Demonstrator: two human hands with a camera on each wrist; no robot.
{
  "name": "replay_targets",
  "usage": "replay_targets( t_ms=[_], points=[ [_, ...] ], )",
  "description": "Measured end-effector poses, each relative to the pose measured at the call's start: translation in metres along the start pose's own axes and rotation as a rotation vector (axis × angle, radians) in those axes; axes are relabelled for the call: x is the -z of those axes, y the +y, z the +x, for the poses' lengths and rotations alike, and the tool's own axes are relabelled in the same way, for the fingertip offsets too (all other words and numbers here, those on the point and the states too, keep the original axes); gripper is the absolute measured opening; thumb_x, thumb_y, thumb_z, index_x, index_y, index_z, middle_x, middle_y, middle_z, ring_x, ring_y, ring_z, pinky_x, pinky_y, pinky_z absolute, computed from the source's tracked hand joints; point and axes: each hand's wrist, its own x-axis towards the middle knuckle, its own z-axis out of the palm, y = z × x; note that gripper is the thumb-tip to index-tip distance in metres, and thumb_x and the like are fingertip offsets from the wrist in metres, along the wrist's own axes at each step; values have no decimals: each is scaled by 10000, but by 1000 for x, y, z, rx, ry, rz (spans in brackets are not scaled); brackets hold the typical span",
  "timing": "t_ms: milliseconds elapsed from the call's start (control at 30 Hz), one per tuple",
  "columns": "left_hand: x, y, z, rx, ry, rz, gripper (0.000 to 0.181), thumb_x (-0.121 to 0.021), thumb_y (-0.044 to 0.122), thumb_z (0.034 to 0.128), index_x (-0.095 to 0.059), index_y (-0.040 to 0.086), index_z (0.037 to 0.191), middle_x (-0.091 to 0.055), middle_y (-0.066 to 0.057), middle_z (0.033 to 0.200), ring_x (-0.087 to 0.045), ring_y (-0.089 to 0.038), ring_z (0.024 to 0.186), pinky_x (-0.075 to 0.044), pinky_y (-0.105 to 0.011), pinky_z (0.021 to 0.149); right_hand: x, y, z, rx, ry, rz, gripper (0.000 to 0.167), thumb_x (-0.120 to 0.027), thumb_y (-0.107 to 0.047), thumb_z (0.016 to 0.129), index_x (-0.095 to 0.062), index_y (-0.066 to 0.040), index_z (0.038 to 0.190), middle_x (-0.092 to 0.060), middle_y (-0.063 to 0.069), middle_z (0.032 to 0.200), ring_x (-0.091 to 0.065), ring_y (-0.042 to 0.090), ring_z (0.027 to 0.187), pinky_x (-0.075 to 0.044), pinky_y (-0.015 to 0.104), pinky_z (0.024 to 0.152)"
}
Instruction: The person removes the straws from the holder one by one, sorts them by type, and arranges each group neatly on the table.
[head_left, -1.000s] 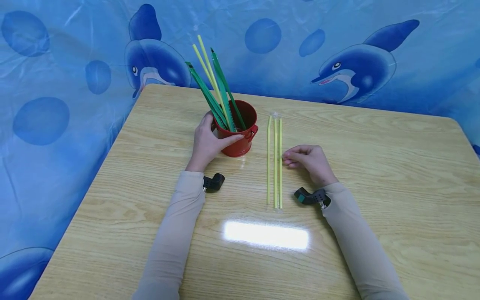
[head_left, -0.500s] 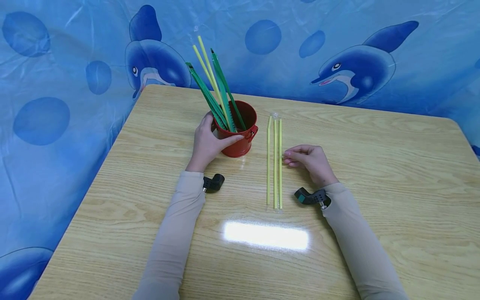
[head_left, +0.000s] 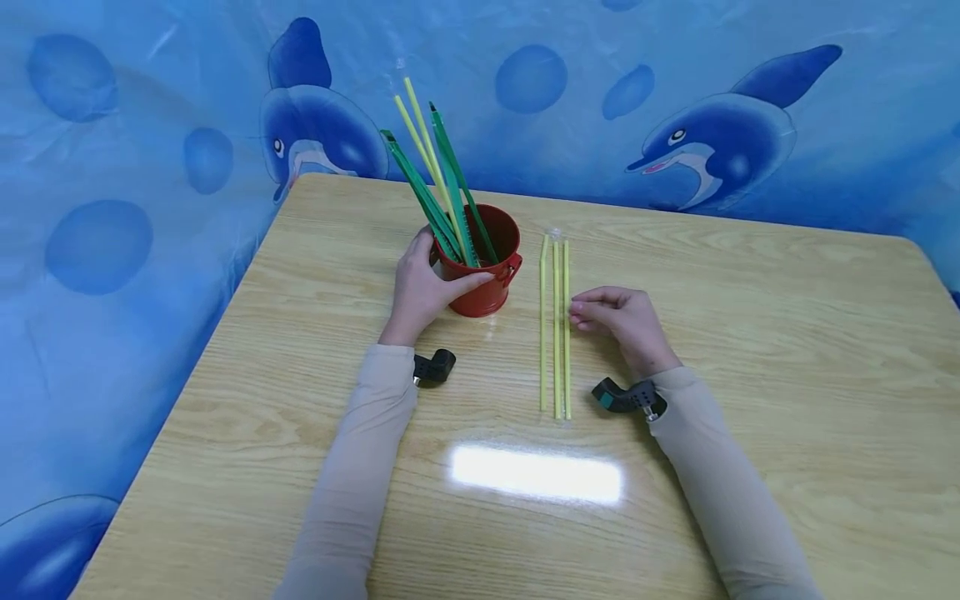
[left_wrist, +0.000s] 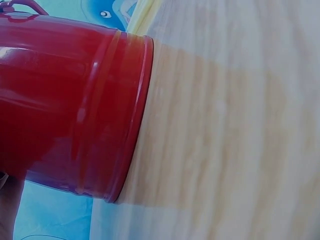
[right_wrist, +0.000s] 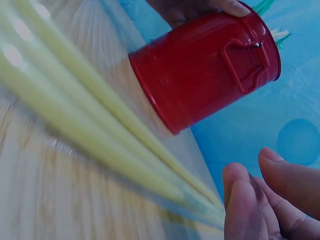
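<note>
My left hand [head_left: 422, 290] grips the side of a red metal bucket [head_left: 483, 293], thumb along its rim. Yellow straws [head_left: 423, 137] in clear wrap and several long green strips [head_left: 455, 179] with dark ends lean inside it. In the left wrist view the bucket [left_wrist: 70, 110] stands on the table. To its right, three yellow straws [head_left: 557, 333] in clear wrapping lie side by side. My right hand [head_left: 622, 325] is close against the rightmost one, fingers bent. In the right wrist view, my right hand [right_wrist: 265, 205] shows thumb and forefinger apart, beside the straws [right_wrist: 90, 110].
A wooden table [head_left: 750, 350] spreads under both arms. Behind it hangs a blue sheet [head_left: 465, 50] printed with dolphins. Black wrist cameras are strapped at the left sleeve [head_left: 390, 375] and right sleeve [head_left: 690, 425]. A bright light reflection [head_left: 536, 473] lies near the front.
The head view has shifted slightly, so everything sits a little further right and lower. Both hands, the bucket and the straws keep nearly the same places relative to one another.
</note>
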Motion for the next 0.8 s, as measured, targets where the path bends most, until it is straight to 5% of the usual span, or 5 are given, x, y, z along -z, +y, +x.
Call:
replay_targets(
  t_ms=[367,667,800],
  points=[
    [-4,-1,0,-2,2,2,739,-843,306,702,-480,73,1302,-532,-64,1240,-484,-183,1170,-462,-312,953,-19,-27,2,116,-16,-110,395,-661,-165,897,-582,140,1134,-698,15,908,-679,135,822,-549,281,777],
    [-2,0,0,-10,16,18,732,-843,312,702,-484,60,1288,-543,-74,1227,-496,-192,1160,-459,-311,958,-46,-59,13,235,-79,-101,266,-672,-150,887,-661,42,1072,-692,81,953,-681,190,831,-555,314,775],
    [-1,1,0,-11,17,42,743,-843,321,700,-480,60,1293,-543,-79,1234,-497,-198,1167,-444,-304,974,-59,-75,19,300,-109,-76,273,-668,-110,885,-647,85,1075,-694,89,952,-680,201,817,-556,304,765]
  ],
)
